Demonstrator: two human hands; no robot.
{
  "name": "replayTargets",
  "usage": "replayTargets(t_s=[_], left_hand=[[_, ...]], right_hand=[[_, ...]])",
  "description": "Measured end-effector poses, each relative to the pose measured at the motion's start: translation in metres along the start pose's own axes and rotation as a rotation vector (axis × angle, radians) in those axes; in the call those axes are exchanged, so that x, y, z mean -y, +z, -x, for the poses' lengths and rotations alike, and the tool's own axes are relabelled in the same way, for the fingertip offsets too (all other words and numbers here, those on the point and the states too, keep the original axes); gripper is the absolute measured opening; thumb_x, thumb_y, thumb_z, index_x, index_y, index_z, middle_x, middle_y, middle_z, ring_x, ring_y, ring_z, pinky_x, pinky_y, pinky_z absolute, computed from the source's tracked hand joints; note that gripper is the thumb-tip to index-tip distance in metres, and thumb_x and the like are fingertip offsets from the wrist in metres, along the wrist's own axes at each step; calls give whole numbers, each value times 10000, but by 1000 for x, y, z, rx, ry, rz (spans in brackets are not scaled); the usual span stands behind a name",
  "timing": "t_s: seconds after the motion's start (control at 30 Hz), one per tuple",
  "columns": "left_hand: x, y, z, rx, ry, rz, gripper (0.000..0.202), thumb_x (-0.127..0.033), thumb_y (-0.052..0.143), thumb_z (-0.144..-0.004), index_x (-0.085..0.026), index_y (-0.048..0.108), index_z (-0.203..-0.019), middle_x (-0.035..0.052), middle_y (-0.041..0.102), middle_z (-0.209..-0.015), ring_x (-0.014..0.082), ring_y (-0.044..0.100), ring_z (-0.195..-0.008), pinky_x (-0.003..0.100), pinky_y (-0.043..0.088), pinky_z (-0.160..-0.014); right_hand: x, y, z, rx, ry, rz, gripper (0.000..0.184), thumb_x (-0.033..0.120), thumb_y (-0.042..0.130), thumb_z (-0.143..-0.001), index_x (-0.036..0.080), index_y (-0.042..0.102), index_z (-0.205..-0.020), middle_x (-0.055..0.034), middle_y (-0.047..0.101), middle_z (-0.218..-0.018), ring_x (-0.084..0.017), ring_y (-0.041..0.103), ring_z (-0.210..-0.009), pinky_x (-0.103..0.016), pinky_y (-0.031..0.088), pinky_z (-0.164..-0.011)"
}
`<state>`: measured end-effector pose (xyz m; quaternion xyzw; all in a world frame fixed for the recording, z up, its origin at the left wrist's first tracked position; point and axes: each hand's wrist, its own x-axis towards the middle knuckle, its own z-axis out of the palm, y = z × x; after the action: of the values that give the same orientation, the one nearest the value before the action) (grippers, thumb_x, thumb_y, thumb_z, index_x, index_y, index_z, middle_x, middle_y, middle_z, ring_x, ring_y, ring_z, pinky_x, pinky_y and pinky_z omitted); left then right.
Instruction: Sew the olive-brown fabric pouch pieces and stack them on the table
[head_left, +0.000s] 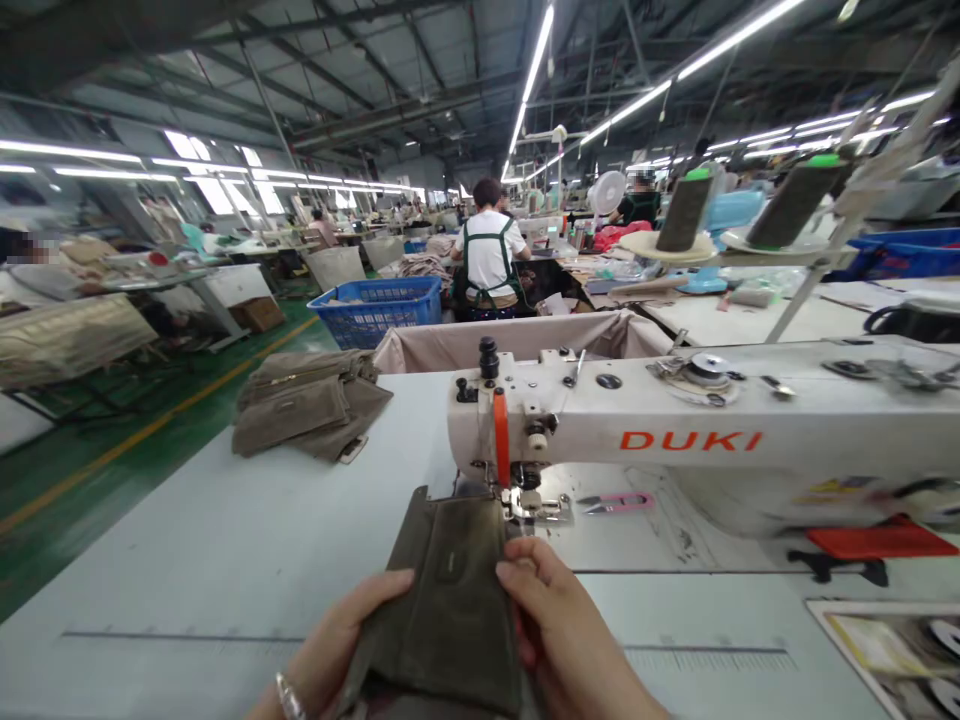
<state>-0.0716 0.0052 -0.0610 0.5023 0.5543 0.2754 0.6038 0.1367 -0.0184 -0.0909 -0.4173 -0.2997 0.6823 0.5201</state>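
An olive-brown fabric piece (469, 620), with a small stitched tab on its face, lies in front of the white sewing machine (585, 420). Its far edge reaches up to the presser foot (525, 505); whether the foot presses on it I cannot tell. My left hand (360, 610) grips the left side, thumb on top and fingers hidden underneath. On the right edge, my right hand (544, 595) pinches the fabric between thumb and fingers, close to the needle area. Pink thread snips (619, 502) rest on the machine bed, right of the foot.
A pile of similar brown pieces (304, 405) sits at the table's far left. Behind the machine stands a cloth-lined bin (517, 345), with a blue basket (379, 305) beyond. Thread cones (684, 212) stand at the upper right. A co-worker (487, 250) sits ahead, back turned.
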Motion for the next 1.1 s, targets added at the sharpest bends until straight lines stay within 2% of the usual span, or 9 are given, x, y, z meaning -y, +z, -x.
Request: replayTargets(t_s=[0.07, 0.17, 0.27, 0.33, 0.47, 0.57, 0.63, 0.77, 1.1], left_hand=[[5, -10, 13, -103, 14, -208, 448, -552, 471, -887, -162, 657, -1003, 58, 689, -655, 205, 611, -428, 335, 538, -414], [9, -14, 33, -359, 515, -774, 492, -433, 619, -834, -197, 544, -1259, 118, 684, -1106, 275, 691, -909, 412, 599, -769], [10, 6, 46, -165, 1039, -1179, 457, -336, 609, -858, -202, 544, -1290, 123, 579, -1317, 280, 567, -1191, 382, 524, -963], [10, 26, 50, 6, 1163, -1222, 288, -237, 512, -919, -211, 615, -1187, 83, 657, -1211, 214, 629, -1099, 299, 536, -945], [13, 46, 51, 2, 1112, -1082, 287, -151, 401, -957, -205, 643, -1100, 59, 715, -1063, 166, 681, -957, 251, 565, -878], [16, 46, 53, -149, 983, -877, 224, -159, 450, -954, -228, 636, -1059, 30, 716, -1014, 143, 681, -923, 217, 571, -840], [16, 46, 54, -214, 926, -800, 192, -144, 485, -941, -228, 628, -1039, 27, 706, -1021, 141, 668, -939, 213, 565, -840], [16, 54, 53, -124, 1093, -980, 256, -89, 427, -936, -173, 625, -1074, 58, 708, -1022, 174, 661, -939, 268, 549, -879], [21, 58, 48, -52, 1138, -1053, 242, -63, 455, -900, -159, 664, -979, 59, 712, -973, 184, 645, -884, 296, 540, -868]], right_hand=[[-12, -1, 7, 41, 33, -14, 413, 541, 663, -777, 233, 426, -916, 115, 413, -512, -66, 319, -374, -163, 235, -371], [-34, -8, 26, 77, 38, 117, 478, 621, 665, -746, 231, 422, -877, 118, 414, -494, -56, 314, -375, -161, 247, -393], [-50, -16, 49, 106, 43, 222, 428, 606, 602, -789, 231, 448, -924, 72, 526, -579, -69, 395, -399, -176, 308, -420], [-53, -20, 62, 112, -51, 375, 316, 502, 543, -843, 235, 487, -1003, 19, 611, -711, -100, 500, -475, -208, 398, -474], [-45, -27, 73, 32, -465, 1111, 387, 190, 531, -809, 263, 535, -1189, -49, 630, -946, -177, 620, -703, -260, 489, -583], [-41, -32, 72, -13, -761, 1501, 329, 121, 527, -815, 251, 594, -1110, -39, 598, -846, -192, 591, -678, -262, 466, -538], [-43, -33, 68, -34, -944, 1541, 219, 146, 486, -874, 233, 622, -1022, -28, 579, -750, -187, 548, -618, -266, 425, -506], [-48, -33, 65, -93, -1128, 1439, 307, 179, 345, -977, 210, 631, -872, -25, 576, -652, -179, 491, -556, -289, 367, -498], [-25, -34, 72, 47, -1162, 1390, 294, 121, 374, -974, 159, 655, -898, -27, 609, -643, -147, 517, -549, -275, 423, -508]])
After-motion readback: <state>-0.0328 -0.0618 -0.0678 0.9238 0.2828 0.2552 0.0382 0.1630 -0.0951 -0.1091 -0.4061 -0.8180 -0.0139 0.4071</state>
